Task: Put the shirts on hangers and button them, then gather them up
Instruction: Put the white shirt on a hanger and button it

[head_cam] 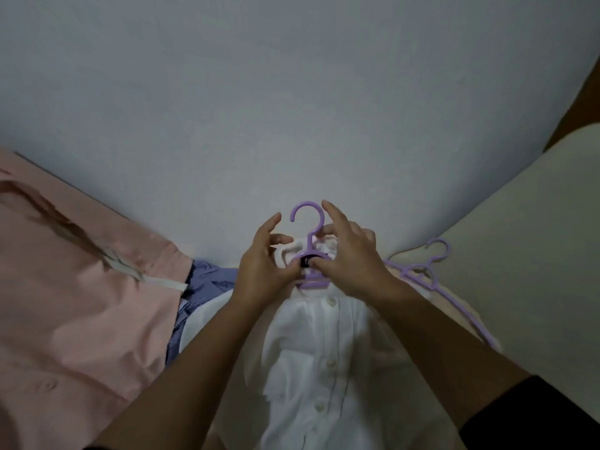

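Grey bed (pixel 292 108): hands pinch white shirt (pixel 324 368) collar

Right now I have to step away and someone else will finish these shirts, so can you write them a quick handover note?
Left hand and right hand both pinch the collar of the white shirt, at the neck of its purple hanger.
White shirt lies on the bed, on the hanger, placket buttons look fastened; the collar is being finished.
Pink shirt and blue shirt lie to the left, no hanger seen on them.
Spare hangers lie to the right.
Left: hang and button pink and blue, then gather all.
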### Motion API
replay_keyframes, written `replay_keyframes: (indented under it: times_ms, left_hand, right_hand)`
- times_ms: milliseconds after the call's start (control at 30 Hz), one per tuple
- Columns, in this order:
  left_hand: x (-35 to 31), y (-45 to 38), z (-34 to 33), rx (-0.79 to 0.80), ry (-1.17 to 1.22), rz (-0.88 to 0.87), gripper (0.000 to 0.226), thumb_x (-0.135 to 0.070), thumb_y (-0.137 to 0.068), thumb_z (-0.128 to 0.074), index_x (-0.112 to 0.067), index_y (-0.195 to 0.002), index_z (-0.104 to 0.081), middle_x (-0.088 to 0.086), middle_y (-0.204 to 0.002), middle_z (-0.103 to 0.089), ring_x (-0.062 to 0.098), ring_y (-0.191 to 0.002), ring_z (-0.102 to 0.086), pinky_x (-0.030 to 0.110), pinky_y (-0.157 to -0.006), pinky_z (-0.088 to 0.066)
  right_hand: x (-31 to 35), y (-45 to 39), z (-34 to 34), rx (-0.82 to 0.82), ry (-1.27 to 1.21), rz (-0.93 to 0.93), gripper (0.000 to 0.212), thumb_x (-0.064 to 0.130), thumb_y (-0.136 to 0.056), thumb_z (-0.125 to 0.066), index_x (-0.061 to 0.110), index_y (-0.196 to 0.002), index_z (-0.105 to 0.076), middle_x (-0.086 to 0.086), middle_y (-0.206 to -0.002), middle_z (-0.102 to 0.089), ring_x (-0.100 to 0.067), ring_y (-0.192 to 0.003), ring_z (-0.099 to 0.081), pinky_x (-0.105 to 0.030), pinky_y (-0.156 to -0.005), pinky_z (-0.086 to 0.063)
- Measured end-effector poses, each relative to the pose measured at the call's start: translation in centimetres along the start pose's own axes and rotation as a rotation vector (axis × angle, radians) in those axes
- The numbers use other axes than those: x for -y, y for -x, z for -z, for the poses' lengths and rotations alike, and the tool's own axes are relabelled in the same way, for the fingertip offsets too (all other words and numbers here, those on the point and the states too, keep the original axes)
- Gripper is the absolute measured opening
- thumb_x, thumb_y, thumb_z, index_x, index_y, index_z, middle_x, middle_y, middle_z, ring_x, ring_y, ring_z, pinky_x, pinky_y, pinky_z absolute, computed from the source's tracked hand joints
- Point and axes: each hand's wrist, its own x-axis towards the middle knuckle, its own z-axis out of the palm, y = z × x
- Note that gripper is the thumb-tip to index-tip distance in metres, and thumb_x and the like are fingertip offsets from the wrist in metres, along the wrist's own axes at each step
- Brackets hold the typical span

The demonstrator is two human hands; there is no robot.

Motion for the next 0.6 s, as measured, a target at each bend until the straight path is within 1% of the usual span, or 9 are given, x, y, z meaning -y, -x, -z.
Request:
replay_keyframes:
  times_ms: [67,133,167,267,333,433,500,567,600]
  left_hand:
    - [-2.2,0.1,0.9,-0.017,0.009,-0.067,0.081,-0.021,-0.073,-0.081,-0.045,-0.132,-0.031,-0.019,-0.095,-0.059,-0.009,-0.085,-0.059,0.004,-0.069,-0.043]
    - [-4.2,0.5,2.0,-0.036,0.006,-0.123,0.078,-0.020,-0.074,-0.080,-0.044,-0.130,-0.032,-0.022,-0.095,-0.058,-0.011,-0.083,-0.058,0.003,-0.068,-0.041]
    - [-5.6,0.8,2.8,-0.041,0.011,-0.162,0.076,-0.021,-0.075,-0.080,-0.045,-0.130,-0.033,-0.021,-0.096,-0.058,-0.009,-0.083,-0.058,0.003,-0.068,-0.041]
    - [-8.0,1.0,4.1,-0.008,0.042,-0.199,0.069,-0.024,-0.077,-0.078,-0.047,-0.128,-0.037,-0.017,-0.103,-0.060,-0.004,-0.089,-0.059,0.005,-0.072,-0.045]
    - [-10.1,1.6,5.4,-0.014,0.072,-0.220,0.067,-0.026,-0.079,-0.077,-0.046,-0.129,-0.039,-0.018,-0.103,-0.059,-0.004,-0.090,-0.060,0.005,-0.072,-0.046]
    - [-13.2,2.5,7.1,-0.029,0.097,-0.272,0.061,-0.024,-0.080,-0.075,-0.042,-0.128,-0.043,-0.017,-0.104,-0.060,-0.002,-0.092,-0.060,0.004,-0.072,-0.046]
    - [-15.1,2.9,8.4,-0.048,0.080,-0.332,0.054,-0.022,-0.079,-0.076,-0.040,-0.123,-0.050,-0.017,-0.108,-0.060,-0.005,-0.097,-0.058,0.002,-0.077,-0.044]
    - [-17.0,3.3,9.8,-0.060,0.045,-0.413,0.050,-0.018,-0.077,-0.078,-0.037,-0.117,-0.057,-0.019,-0.108,-0.059,-0.007,-0.098,-0.057,0.002,-0.081,-0.042]
    - [-17.9,3.6,10.5,-0.061,0.014,-0.456,0.049,-0.017,-0.075,-0.079,-0.034,-0.116,-0.060,-0.019,-0.108,-0.058,-0.006,-0.098,-0.056,0.002,-0.082,-0.041]
  right_hand:
    - [1.9,-0.3,2.3,-0.012,0.036,0.054,0.090,0.035,-0.080,-0.072,0.038,-0.146,-0.012,0.017,-0.103,-0.043,-0.002,-0.091,-0.030,-0.028,-0.092,-0.029]
    - [3.6,-0.5,4.5,0.001,0.096,0.111,0.090,0.036,-0.080,-0.072,0.034,-0.147,-0.012,0.012,-0.097,-0.049,-0.004,-0.092,-0.037,-0.027,-0.090,-0.025]
    - [4.7,-0.3,5.8,-0.009,0.134,0.145,0.090,0.036,-0.080,-0.071,0.032,-0.147,-0.012,0.009,-0.093,-0.052,-0.009,-0.094,-0.042,-0.028,-0.091,-0.025]
    - [6.8,0.1,7.9,0.009,0.131,0.182,0.086,0.025,-0.081,-0.070,0.029,-0.146,-0.014,0.005,-0.081,-0.055,-0.016,-0.087,-0.050,-0.034,-0.097,-0.036]
    - [8.3,1.3,9.6,-0.020,0.080,0.198,0.082,0.025,-0.082,-0.070,0.033,-0.143,-0.016,0.001,-0.088,-0.053,-0.018,-0.087,-0.049,-0.030,-0.087,-0.043]
    - [10.3,2.5,12.6,-0.111,0.184,0.284,0.080,0.035,-0.081,-0.069,0.036,-0.141,-0.017,0.010,-0.102,-0.045,-0.019,-0.093,-0.042,-0.028,-0.080,-0.038]
    - [11.9,3.1,14.7,-0.167,0.232,0.325,0.082,0.037,-0.078,-0.071,0.034,-0.140,-0.019,0.012,-0.104,-0.044,-0.018,-0.091,-0.043,-0.031,-0.084,-0.039]
    - [13.4,3.7,16.9,-0.233,0.272,0.382,0.081,0.037,-0.075,-0.073,0.030,-0.139,-0.024,0.010,-0.103,-0.049,-0.015,-0.090,-0.048,-0.033,-0.089,-0.035]
    - [14.1,3.9,18.0,-0.273,0.292,0.401,0.081,0.037,-0.074,-0.074,0.029,-0.139,-0.026,0.010,-0.102,-0.050,-0.015,-0.092,-0.050,-0.034,-0.088,-0.033]
